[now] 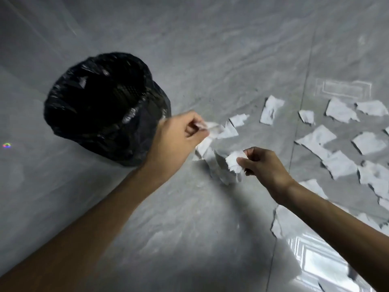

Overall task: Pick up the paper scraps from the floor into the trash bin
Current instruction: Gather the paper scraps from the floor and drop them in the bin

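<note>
we have our left hand (181,133) beside the trash bin (105,106), its fingers curled in and pinching a thin paper scrap (210,126) between thumb and forefinger. our right hand (263,165) sits lower and to the right, fingertips pressed together on a crumpled scrap (233,162) lifted off the grey floor (210,60). many more loose scraps (341,165) lie flat across the tiles on the right, well apart from the bin, and the black bag looks nearly empty, so we judge the job barely begun. to do this step well, we carry each hand fully over the bin's open mouth before letting go, since light paper drifts, and we keep the pinch firm until then.
</note>
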A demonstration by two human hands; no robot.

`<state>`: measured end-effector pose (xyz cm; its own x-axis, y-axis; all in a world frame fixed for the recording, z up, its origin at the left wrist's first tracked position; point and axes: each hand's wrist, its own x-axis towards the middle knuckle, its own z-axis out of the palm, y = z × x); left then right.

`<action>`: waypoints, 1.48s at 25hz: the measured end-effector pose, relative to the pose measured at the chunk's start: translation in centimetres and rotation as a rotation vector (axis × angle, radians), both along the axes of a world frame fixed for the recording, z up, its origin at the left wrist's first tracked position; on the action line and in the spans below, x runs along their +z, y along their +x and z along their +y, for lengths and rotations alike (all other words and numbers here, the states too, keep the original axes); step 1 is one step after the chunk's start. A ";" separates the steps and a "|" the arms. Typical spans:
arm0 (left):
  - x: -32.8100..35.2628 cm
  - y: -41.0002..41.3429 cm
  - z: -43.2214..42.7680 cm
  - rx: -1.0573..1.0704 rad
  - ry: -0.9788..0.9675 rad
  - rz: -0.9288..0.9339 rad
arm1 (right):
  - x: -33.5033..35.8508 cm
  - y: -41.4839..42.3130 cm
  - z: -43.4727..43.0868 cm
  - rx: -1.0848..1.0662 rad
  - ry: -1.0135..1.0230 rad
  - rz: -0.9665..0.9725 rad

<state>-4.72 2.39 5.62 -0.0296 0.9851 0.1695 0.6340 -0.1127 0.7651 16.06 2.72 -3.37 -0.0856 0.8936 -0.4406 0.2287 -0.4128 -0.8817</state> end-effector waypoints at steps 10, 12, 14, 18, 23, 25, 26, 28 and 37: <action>5.8 -16.0 5.3 0.277 -0.186 0.390 | 15.2 -16.4 10.2 0.164 0.470 0.301; 4.1 -18.0 5.1 0.264 -0.429 0.360 | 16.2 -19.3 10.9 0.208 0.545 0.266; 3.6 -19.0 4.5 0.327 -0.482 0.350 | 16.0 -21.8 11.3 0.290 0.563 0.142; 4.1 -17.5 2.4 0.443 -0.193 0.306 | 14.4 -22.9 11.2 0.578 0.412 -0.124; 4.5 -10.9 0.8 0.186 0.051 0.306 | 11.0 -12.8 10.6 0.388 0.380 -0.026; 3.4 -8.2 1.6 -0.011 -0.077 0.229 | 6.8 -6.4 9.2 0.446 0.359 -0.297; 2.4 -6.9 2.1 -0.116 -0.178 0.198 | 4.4 -3.4 8.1 0.501 0.343 -0.495; -0.6 -4.7 2.7 -0.281 -0.362 0.241 | -0.1 0.3 6.1 0.592 0.291 -0.773; -15.0 2.0 1.6 -0.573 -0.273 0.518 | -5.2 1.5 6.0 0.341 0.391 -0.724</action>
